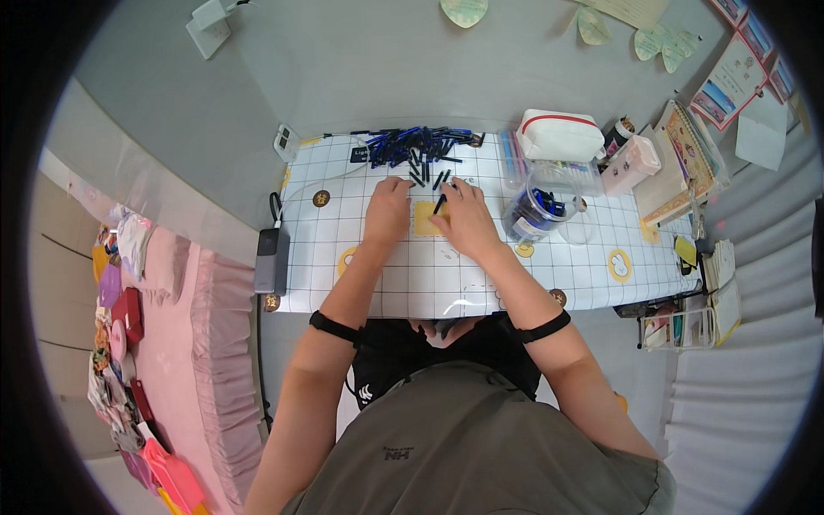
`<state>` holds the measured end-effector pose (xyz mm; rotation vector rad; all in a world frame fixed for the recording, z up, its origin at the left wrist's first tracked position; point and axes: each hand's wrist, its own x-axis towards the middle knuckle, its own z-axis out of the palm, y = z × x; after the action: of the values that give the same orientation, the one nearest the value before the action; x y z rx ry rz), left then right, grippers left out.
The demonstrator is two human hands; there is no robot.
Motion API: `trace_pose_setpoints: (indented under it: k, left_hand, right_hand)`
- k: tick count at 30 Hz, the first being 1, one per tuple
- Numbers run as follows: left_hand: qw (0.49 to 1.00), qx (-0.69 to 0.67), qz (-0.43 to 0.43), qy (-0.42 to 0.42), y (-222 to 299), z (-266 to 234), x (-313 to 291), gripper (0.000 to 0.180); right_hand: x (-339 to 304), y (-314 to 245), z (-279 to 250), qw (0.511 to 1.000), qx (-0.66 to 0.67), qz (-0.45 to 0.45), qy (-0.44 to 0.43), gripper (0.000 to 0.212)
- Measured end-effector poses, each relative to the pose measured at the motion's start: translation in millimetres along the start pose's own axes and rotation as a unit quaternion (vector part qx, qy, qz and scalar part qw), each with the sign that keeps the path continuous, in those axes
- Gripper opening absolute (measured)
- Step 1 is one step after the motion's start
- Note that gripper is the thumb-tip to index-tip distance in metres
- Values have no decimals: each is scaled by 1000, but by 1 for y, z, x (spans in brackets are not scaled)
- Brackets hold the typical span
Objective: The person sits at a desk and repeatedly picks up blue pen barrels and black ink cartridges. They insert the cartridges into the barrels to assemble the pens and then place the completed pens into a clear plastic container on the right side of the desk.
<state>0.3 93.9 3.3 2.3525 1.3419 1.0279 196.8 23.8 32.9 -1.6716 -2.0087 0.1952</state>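
Note:
A heap of short black and blue tubes (419, 144) lies at the far side of the table, some loose ones spilling toward me. My left hand (389, 210) rests at the near left of these loose tubes, its fingers curled together by one. What they hold, if anything, is hidden. On the right, my right hand (469, 221) pinches one short black tube (439, 204) between thumb and fingers, over a yellow square (426, 221) on the tabletop. Right of that hand stands a clear plastic tub (524, 221) holding more blue and black tubes.
The white gridded tabletop (395, 283) carries a dark power bank (273, 260) with a cable at its left edge. Behind the tub are a white zip pouch (562, 136) and a pink box (631, 163). Notebooks (682, 163) lean at the right. A pink bed (172, 343) stands left.

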Motion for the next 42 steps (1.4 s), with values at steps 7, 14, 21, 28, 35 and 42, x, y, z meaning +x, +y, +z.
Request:
trace_pose_setpoints:
  k: [7,14,21,28,35,42]
  left_hand:
    - [1000,7,25,-11,9,-8,-6,25]
    - [997,-22,12,-76,16,-14,3,17]
    - [995,5,-61,-81,17,-27,-1,16]
    - [988,21,-92,-122,26,-23,-4,24]
    - [982,14,-112,-152,35,-18,6,21]
    - [983,20,-113,-144,39,-6,14,26]
  right_hand:
    - [9,16,0,997,-35,-51,-35,36]
    - [10,13,-9,997,8,-58,-40,21]
    - [1,7,-18,999,-18,-13,-39,18]
    - [-3,-10,-12,998,9,7,-65,20]
    - [-4,-4,-13,997,-26,45,-59,17]
    - [-6,-5,-21,997,-19,52,-50,17]
